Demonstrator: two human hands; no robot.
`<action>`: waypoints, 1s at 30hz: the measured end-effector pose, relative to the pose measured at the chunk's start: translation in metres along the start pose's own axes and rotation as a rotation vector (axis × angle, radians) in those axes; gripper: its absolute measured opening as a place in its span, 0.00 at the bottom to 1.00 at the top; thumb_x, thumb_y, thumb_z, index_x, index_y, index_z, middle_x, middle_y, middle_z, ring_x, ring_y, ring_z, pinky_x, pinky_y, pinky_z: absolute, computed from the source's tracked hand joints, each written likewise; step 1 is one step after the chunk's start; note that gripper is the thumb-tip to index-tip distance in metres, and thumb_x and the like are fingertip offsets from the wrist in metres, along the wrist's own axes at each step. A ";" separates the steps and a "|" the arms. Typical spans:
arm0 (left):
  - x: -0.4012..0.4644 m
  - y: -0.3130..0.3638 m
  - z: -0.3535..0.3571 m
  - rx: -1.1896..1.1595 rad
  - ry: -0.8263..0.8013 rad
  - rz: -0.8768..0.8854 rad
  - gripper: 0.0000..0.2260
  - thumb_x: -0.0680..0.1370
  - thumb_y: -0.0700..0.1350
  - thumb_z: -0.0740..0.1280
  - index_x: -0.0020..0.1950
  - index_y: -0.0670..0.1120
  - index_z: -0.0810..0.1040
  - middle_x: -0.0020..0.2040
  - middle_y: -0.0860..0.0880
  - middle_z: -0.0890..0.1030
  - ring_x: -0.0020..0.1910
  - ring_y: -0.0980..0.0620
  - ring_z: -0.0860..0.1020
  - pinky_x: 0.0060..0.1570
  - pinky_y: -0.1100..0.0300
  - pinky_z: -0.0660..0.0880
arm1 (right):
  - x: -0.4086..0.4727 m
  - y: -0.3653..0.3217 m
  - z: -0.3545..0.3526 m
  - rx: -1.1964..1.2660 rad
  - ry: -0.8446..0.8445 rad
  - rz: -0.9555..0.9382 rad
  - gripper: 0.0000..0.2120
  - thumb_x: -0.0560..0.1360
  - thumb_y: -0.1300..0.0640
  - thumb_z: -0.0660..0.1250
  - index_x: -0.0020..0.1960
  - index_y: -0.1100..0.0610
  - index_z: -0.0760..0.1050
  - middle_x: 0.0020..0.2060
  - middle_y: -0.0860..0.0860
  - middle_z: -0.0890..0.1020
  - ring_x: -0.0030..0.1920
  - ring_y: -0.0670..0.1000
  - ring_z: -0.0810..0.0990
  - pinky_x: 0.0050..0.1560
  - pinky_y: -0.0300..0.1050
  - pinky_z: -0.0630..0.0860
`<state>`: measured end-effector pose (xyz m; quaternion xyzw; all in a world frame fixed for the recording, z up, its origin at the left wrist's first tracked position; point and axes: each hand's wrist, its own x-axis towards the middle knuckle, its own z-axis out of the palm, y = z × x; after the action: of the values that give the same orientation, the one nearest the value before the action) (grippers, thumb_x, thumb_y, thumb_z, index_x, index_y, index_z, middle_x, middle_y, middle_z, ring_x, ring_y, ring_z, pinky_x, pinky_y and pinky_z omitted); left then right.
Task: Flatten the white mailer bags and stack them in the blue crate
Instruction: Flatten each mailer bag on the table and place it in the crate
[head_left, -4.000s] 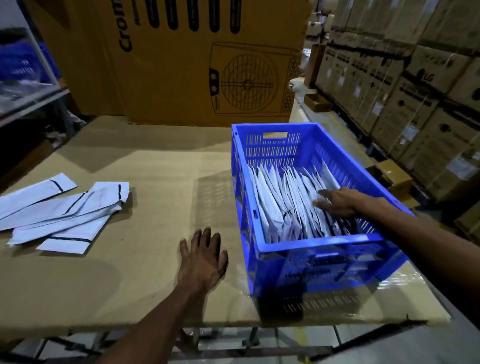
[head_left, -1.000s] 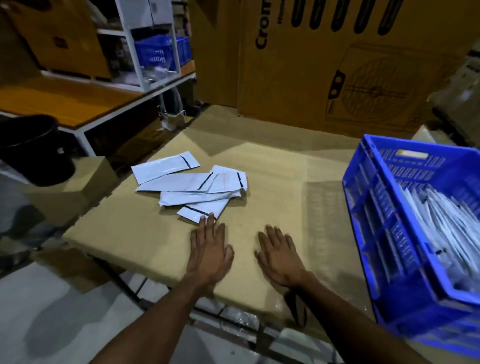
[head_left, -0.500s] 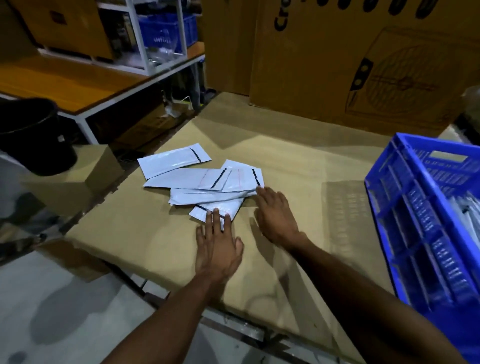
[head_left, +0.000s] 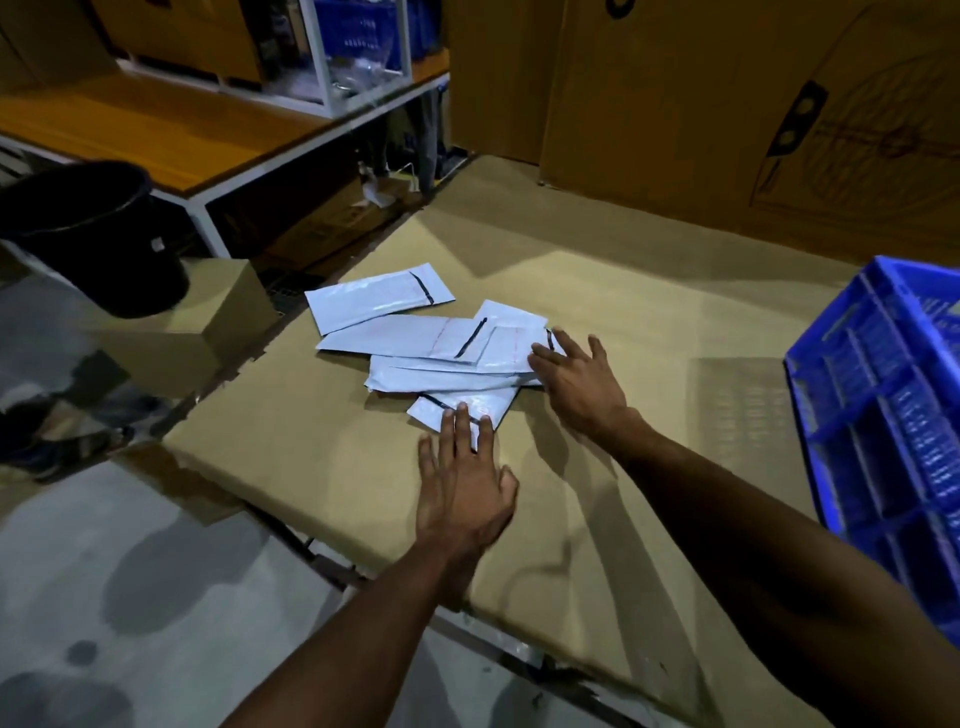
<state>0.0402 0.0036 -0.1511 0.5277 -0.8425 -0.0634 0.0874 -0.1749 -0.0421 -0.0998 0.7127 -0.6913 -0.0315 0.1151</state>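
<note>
Several white mailer bags (head_left: 415, 348) with black strips lie in a loose overlapping pile on the cardboard-covered table (head_left: 649, 322). My left hand (head_left: 462, 483) lies flat, its fingertips resting on the nearest bag (head_left: 467, 402). My right hand (head_left: 576, 379) is spread flat, fingertips touching the right edge of the pile. The blue crate (head_left: 883, 415) stands at the right edge of the view; only its left wall shows and its contents are out of sight.
A large brown carton (head_left: 727, 104) stands at the table's far side. Left of the table are a black bin (head_left: 98, 228), a small cardboard box (head_left: 208, 312) and a white-framed bench (head_left: 208, 135) with another blue crate. The table's left edge drops to grey floor.
Both hands have slid forward onto the pile: the left onto the nearest bag, the right onto the pile's right edge. The view has shifted left, leaving less of the crate visible.
</note>
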 end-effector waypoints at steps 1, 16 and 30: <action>0.000 0.001 -0.001 0.002 -0.005 0.002 0.34 0.78 0.58 0.52 0.83 0.48 0.53 0.83 0.41 0.49 0.82 0.42 0.47 0.77 0.38 0.50 | -0.009 0.000 0.001 0.010 0.030 0.003 0.20 0.71 0.65 0.67 0.61 0.55 0.75 0.67 0.50 0.76 0.74 0.58 0.65 0.66 0.68 0.64; -0.010 0.002 -0.011 0.096 0.215 0.407 0.29 0.74 0.43 0.68 0.75 0.42 0.70 0.76 0.39 0.68 0.77 0.38 0.63 0.75 0.35 0.57 | -0.219 0.004 0.025 0.428 0.172 -0.090 0.25 0.77 0.55 0.61 0.72 0.60 0.71 0.73 0.53 0.71 0.75 0.59 0.66 0.69 0.53 0.70; -0.046 0.023 -0.010 -0.054 0.005 0.648 0.25 0.83 0.56 0.55 0.71 0.42 0.76 0.73 0.45 0.75 0.73 0.48 0.72 0.74 0.39 0.63 | -0.229 -0.026 -0.012 0.477 0.254 0.172 0.21 0.75 0.53 0.56 0.60 0.61 0.80 0.62 0.57 0.81 0.61 0.58 0.80 0.62 0.54 0.76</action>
<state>0.0422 0.0547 -0.1403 0.2294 -0.9645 -0.0532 0.1193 -0.1564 0.1870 -0.1199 0.6568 -0.7169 0.2316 0.0321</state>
